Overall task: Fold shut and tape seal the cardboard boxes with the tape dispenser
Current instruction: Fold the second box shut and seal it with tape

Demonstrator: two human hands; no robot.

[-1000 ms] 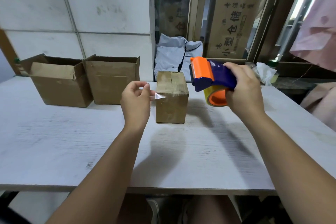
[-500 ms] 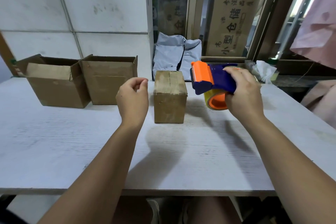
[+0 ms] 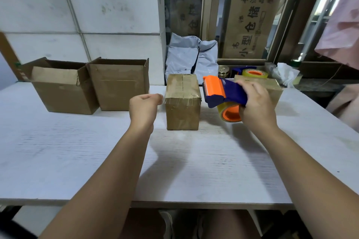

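Head view: right hand (image 3: 256, 108) around tape dispenser (image 3: 221, 93).

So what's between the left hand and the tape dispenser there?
A taped-shut cardboard box stands between the left hand and the tape dispenser, which the right hand grips; the head view shows it.

Both bare forearms reach forward over the surface (image 3: 58, 151). The left grip (image 3: 144, 107) hovers just left of the sealed box (image 3: 182, 106), fingers curled in, holding nothing. The right grip (image 3: 256, 106), just right of that box, wraps round the tape dispenser (image 3: 223, 93).
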